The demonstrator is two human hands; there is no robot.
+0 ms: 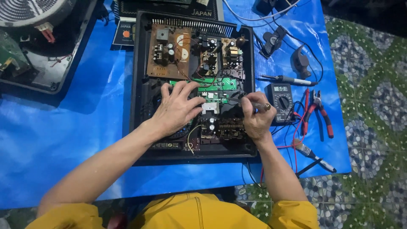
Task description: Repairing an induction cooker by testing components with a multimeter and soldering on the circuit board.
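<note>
Yellow sleeves (199,212) were seen nearest the camera, at the lower edge of the view, with both forearms reaching up over a blue plastic sheet (55,140) that had been spread across a floor of patterned green and grey tiles (373,127). Along the sheet's left edge, near its upper corner, a second opened appliance with a round coil (34,10) was seen, partly cut off by the frame. At the middle of the sheet an opened black casing (137,85) was laid flat, its brown and green circuit boards (169,51) exposed. The left hand (176,108) was spread wide, palm down, and rested on the casing's lower left part, fingertips touching the green board. The right hand (256,118) was closed around a thin metal-tipped tool (254,104), whose tip was directed at the boards near the casing's right wall. Just beside that wall a small black multimeter (282,99) was placed. Toward the sheet's right edge a soldering iron (288,79), red-handled pliers (320,112) and a small brush (311,154) were laid out, with red and black leads trailing between them. Beyond the sheet's right edge only tiled floor was shown.
</note>
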